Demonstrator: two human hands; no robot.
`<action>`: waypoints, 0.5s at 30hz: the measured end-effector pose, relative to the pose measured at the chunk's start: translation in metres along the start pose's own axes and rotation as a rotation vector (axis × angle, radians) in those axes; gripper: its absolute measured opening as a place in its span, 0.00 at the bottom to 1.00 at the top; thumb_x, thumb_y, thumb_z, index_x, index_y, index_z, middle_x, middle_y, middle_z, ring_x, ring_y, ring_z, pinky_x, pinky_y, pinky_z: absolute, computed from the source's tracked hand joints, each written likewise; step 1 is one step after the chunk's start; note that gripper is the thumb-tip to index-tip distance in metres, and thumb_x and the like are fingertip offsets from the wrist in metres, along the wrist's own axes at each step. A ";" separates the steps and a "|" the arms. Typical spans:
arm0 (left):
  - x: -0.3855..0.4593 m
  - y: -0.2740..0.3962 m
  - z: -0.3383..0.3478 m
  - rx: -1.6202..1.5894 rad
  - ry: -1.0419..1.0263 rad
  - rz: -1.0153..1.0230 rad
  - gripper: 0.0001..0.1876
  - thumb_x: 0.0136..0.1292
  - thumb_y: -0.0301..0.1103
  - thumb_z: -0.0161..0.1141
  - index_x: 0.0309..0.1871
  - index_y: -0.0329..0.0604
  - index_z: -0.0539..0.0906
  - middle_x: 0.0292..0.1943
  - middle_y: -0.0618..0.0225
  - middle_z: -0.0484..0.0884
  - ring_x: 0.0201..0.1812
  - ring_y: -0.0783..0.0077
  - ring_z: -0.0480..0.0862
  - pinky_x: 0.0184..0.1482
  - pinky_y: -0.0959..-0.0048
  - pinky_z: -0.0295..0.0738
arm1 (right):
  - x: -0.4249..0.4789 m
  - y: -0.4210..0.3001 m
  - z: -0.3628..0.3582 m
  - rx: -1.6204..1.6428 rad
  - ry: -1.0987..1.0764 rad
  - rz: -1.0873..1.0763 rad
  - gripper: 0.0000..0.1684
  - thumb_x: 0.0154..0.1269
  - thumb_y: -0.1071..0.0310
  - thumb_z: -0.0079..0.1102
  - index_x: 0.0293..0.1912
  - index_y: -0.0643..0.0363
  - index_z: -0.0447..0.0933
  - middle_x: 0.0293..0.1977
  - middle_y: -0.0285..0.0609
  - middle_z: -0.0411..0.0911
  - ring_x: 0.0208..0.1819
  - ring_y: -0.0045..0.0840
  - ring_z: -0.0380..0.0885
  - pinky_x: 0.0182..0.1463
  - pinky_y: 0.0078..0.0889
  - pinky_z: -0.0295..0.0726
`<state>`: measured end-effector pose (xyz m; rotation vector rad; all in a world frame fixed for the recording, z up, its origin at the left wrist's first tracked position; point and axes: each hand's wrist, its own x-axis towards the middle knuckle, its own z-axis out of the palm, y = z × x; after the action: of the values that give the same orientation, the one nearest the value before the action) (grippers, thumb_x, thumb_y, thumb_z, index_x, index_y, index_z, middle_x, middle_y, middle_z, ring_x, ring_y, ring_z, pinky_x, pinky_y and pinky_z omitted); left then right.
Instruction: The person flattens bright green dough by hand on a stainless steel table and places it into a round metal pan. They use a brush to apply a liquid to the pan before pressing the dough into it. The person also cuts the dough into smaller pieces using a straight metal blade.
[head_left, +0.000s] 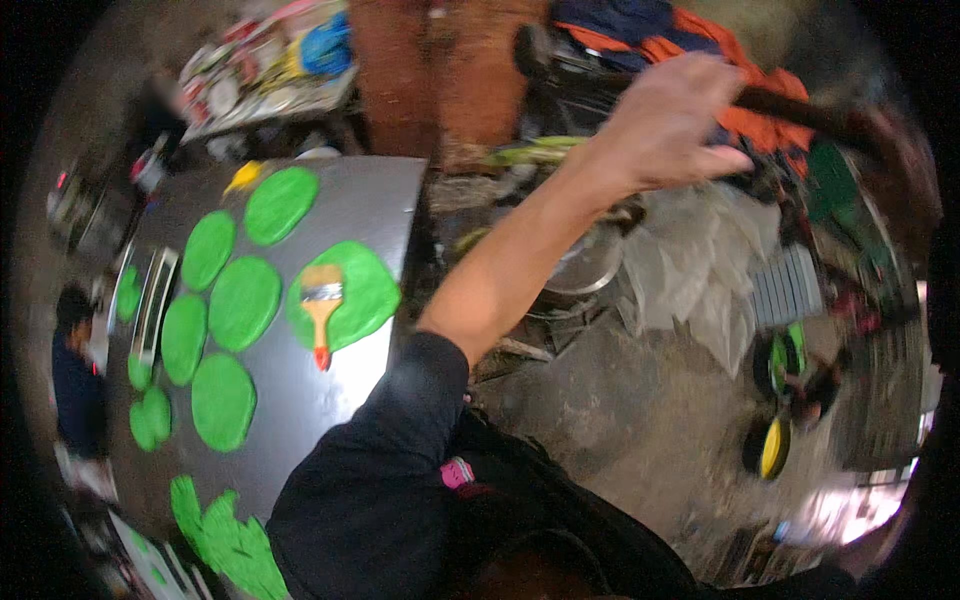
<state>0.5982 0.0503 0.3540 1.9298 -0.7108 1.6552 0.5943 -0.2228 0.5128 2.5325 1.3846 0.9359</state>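
My left hand (679, 124) reaches out at the upper right, blurred, by a long dark bar (795, 112); whether its fingers grip anything is unclear. My right hand is out of view. Left of my left arm, several flat green rounds, seemingly dough (244, 304), lie on a metal table (292, 420). A flat brush with a wooden handle (322, 311) rests on the green round nearest the table's right edge (367, 292). Torn or folded green pieces (229, 536) lie at the table's near end.
Orange and dark cloth (765, 82) is heaped beyond my hand. Below it are pale plastic sheeting (690, 255) and a round metal pot (589, 262). A cluttered table (270, 97) stands at the upper left. A person in dark clothes (75, 375) is at the far left. Wheels (772, 450) show at right.
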 end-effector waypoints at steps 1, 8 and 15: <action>0.023 0.024 0.025 -0.171 -0.209 0.125 0.29 0.53 0.45 0.67 0.55 0.35 0.76 0.51 0.49 0.80 0.52 0.48 0.80 0.52 0.55 0.76 | -0.038 -0.015 -0.014 0.063 -0.098 0.097 0.37 0.57 0.75 0.59 0.66 0.52 0.63 0.50 0.52 0.71 0.49 0.47 0.74 0.50 0.46 0.77; -0.168 0.199 0.153 -0.430 -1.301 0.370 0.04 0.49 0.36 0.63 0.23 0.50 0.86 0.23 0.64 0.86 0.27 0.59 0.87 0.27 0.59 0.81 | -0.374 -0.148 0.225 0.939 -0.698 0.700 0.25 0.56 0.72 0.66 0.55 0.59 0.75 0.45 0.49 0.82 0.49 0.31 0.81 0.52 0.35 0.78; -0.128 0.186 0.124 -0.302 -1.628 0.259 0.09 0.46 0.37 0.67 0.33 0.53 0.86 0.23 0.69 0.84 0.30 0.62 0.87 0.26 0.60 0.79 | -0.283 -0.113 0.133 1.048 -0.879 0.662 0.30 0.64 0.60 0.63 0.61 0.59 0.63 0.35 0.58 0.80 0.36 0.53 0.81 0.39 0.49 0.79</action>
<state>0.5481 -0.1619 0.2164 2.6624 -1.6196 -0.3486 0.4754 -0.3560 0.2322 3.3999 0.7854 -1.1814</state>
